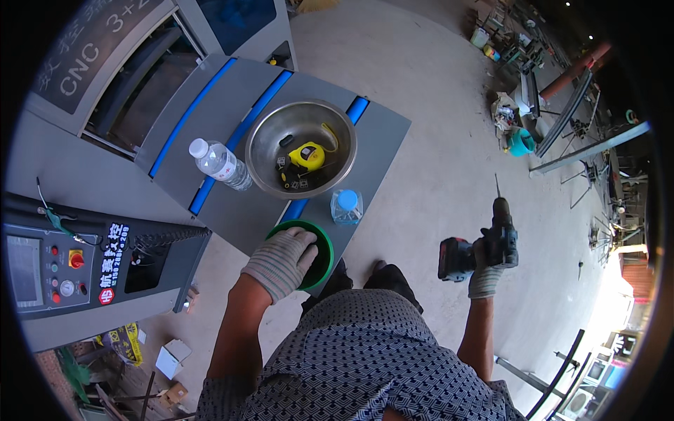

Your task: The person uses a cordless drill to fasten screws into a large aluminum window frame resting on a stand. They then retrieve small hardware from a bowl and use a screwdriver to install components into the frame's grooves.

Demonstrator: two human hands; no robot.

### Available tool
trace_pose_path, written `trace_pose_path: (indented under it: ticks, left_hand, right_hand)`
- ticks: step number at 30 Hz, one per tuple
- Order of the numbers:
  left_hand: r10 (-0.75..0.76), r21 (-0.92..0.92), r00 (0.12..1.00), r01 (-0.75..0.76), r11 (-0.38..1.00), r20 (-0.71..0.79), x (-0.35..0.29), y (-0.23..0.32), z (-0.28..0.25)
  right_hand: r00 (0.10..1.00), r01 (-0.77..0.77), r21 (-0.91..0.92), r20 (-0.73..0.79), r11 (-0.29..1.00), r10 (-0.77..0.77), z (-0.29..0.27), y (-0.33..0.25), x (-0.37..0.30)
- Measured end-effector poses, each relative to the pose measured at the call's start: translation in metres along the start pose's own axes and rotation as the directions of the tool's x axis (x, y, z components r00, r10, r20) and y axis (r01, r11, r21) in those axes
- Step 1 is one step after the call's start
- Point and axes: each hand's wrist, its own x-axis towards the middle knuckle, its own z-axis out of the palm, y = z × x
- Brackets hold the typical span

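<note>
My right hand [484, 272], in a striped knit glove, grips a black cordless drill [501, 235] by its handle. A long bit stands up from its chuck, and a battery pack shows at its left. My left hand [284, 258], gloved alike, is closed over the left rim of a green tub [327, 254] at the table's near edge. The tub's inside is dark. Just beyond sits a steel bowl [260, 151] with a yellow tape measure [307, 156] and small dark and metal parts inside. A clear water bottle [221, 165] stands left of the bowl; a blue-capped bottle [347, 207] is nearer me.
The grey table [382, 133] has blue rollers and adjoins a large machine [112, 77]. A control panel [60, 270] with buttons stands at my left. Metal bars [590, 147] and a teal bucket [520, 142] lie far right. Boxes [173, 358] sit on the floor lower left.
</note>
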Motion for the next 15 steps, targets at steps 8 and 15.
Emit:
trace_pose_path:
  ticks: [8,15]
  left_hand:
    - [-0.262,-0.191,0.925,0.215,0.958,-0.273,0.003,0.018,0.002]
    - [-0.589,-0.369,0.650,0.460,0.808,-0.480,0.012,0.059,-0.006]
  right_hand:
    - [0.907,0.026,0.331,0.390,0.943,-0.162,0.126,-0.112,0.163]
    - [0.682,0.143,0.406,0.621,0.903,-0.387,0.236,-0.101,0.232]
